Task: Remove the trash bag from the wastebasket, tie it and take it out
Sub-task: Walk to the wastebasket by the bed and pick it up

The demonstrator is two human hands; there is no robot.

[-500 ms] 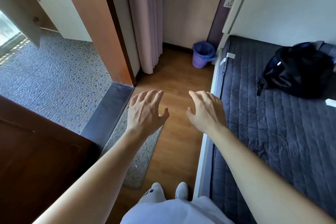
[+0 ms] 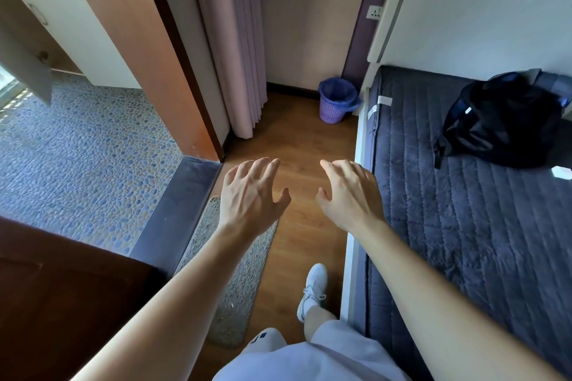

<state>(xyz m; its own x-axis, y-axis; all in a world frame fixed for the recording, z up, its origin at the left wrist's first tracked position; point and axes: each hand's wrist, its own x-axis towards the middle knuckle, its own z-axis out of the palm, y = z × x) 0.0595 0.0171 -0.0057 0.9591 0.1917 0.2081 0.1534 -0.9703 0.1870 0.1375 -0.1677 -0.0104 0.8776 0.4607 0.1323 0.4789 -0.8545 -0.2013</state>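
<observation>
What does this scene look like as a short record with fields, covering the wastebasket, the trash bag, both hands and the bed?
wastebasket: purple, upright, far corner beside bed
trash bag: blue, lining the basket
left hand: empty, fingers spread, above floor
right hand: empty, fingers spread, above floor
bed: dark quilted cover, black backpack on it

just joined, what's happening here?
A person is walking down the strip of wood floor beside the bed toward the purple wastebasket in the far corner. Its blue trash bag is still in place, untouched. Left hand and right hand are stretched forward, open and empty, well short of the basket.
</observation>
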